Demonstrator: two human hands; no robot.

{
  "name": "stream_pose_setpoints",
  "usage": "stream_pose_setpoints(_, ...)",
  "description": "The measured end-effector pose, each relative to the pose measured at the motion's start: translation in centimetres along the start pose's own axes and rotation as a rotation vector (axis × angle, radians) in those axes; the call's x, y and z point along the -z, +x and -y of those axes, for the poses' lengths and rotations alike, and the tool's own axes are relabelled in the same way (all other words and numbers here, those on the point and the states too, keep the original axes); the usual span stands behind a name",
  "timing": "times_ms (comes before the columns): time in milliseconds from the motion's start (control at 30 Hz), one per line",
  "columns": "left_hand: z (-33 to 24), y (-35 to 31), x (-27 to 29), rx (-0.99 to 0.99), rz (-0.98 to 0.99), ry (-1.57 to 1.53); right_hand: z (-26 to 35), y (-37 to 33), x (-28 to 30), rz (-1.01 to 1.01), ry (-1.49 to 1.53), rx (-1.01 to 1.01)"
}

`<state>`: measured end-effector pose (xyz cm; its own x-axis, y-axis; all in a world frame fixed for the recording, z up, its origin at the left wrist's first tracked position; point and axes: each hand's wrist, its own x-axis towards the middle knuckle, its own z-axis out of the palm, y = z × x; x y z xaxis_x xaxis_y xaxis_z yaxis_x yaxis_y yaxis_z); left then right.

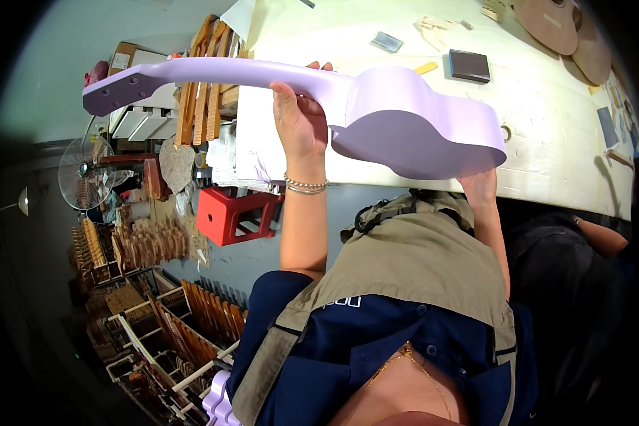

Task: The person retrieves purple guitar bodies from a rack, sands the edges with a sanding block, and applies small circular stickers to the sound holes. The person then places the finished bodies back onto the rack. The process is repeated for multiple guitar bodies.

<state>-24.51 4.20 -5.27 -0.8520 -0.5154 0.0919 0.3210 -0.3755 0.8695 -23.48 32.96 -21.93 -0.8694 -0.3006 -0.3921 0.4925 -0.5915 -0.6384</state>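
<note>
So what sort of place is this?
Probably a workshop for ukuleles or small guitars: the left hand holds a lilac instrument, wood-coloured bodies lie on the worktable, and shaped wooden parts stand in rows at left.

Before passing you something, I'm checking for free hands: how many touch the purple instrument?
2: left hand at the neck, right hand at the body's tail end, both partly hidden.

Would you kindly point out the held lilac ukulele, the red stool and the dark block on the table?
Lilac ukulele (385, 92), head view: curved side of its body.
Red stool (220, 211), head view: its seat.
Dark block (468, 64), head view: its top face.
</note>
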Motion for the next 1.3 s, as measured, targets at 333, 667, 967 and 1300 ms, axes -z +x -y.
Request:
stream_pose_setpoints(333,0.6,-0.1,-0.3,0.000,0.034,-0.042,-0.2,-0.3,0.2,-0.052,0.082,0.060)
stream_pose_setpoints(667,1.3,-1.1,-1.0,0.003,0.280,-0.143,-1.5,1.3,1.5,0.062,0.386,0.140)
stream_pose_setpoints(967,0.5,-1.7,-2.4,-0.026,0.322,-0.027,-1.7,2.8,3.6,0.086,0.346,0.211)
stream_pose_setpoints(1300,-1.0,-1.1,-2.1,0.036,0.162,0.112,2.2,1.2,-1.4,-0.042,0.164,0.067)
